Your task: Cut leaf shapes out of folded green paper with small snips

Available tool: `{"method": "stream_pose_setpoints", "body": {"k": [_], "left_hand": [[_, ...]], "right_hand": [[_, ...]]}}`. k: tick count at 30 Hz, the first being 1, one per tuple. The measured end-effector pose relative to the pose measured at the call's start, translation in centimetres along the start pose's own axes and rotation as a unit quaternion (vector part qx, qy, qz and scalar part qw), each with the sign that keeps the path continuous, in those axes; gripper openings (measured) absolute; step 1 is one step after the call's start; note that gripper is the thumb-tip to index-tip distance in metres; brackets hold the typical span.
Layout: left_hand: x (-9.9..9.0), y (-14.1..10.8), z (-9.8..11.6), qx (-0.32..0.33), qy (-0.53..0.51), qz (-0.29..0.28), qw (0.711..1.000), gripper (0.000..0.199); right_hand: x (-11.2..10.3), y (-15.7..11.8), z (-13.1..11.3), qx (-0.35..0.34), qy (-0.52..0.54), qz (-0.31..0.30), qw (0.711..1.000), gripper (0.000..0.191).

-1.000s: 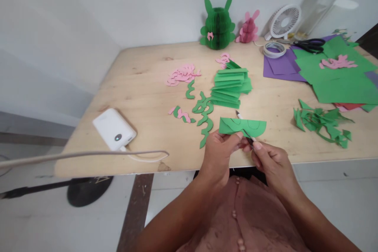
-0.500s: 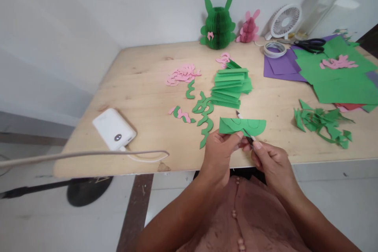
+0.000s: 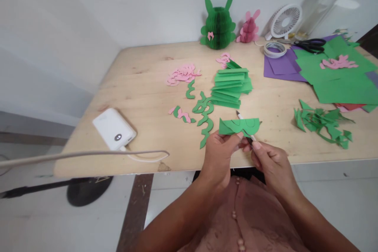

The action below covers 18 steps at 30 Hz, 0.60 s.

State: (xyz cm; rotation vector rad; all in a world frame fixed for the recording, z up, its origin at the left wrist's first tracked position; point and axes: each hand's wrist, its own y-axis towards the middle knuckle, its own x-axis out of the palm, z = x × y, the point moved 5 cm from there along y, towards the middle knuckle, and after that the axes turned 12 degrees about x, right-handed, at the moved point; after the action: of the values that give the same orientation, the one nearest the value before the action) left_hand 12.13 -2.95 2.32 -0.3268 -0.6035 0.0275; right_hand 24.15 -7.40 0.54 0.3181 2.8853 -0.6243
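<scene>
My left hand (image 3: 219, 150) pinches the lower left edge of a folded green paper strip (image 3: 230, 126), thumb on top. Curved outlines are drawn on the strip, and its right end is rounded. My right hand (image 3: 273, 159) is closed around what look like scissors (image 3: 250, 140); a dark blade shows at the strip's lower edge, while the handles are hidden in the fingers. Behind the strip lies a pen (image 3: 239, 115), partly covered. Left of my hands are wavy green cutouts (image 3: 203, 108), and beyond them a stack of folded green strips (image 3: 230, 88).
Pink cutouts (image 3: 183, 75) lie mid-table, a white power bank (image 3: 113, 128) with cable at left. Green scraps (image 3: 321, 122) sit right, before green sheets (image 3: 339, 86), black-handled scissors (image 3: 311, 45) and tape (image 3: 274, 50). Paper rabbits (image 3: 218, 27), a fan (image 3: 286, 21) and a bottle (image 3: 320, 6) stand behind.
The right end of the green strip now reaches less far right and looks turned or bent, with a small point showing behind it. Both hands stay nearly in place.
</scene>
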Motion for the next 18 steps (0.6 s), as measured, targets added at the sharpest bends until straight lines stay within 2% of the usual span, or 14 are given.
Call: {"method": "stream_pose_setpoints", "body": {"k": [11,18], "left_hand": [[-0.35,0.07,-0.30,0.000,0.001,-0.007,1.000,0.015],[-1.01,0.32,-0.09,0.010,-0.006,0.002,1.000,0.014]], "right_hand": [[0.16,0.04,0.17,0.009,0.009,-0.014,1.000,0.047],[-0.17,-0.67,0.99,0.044,0.007,-0.071,0.996,0.049]]}}
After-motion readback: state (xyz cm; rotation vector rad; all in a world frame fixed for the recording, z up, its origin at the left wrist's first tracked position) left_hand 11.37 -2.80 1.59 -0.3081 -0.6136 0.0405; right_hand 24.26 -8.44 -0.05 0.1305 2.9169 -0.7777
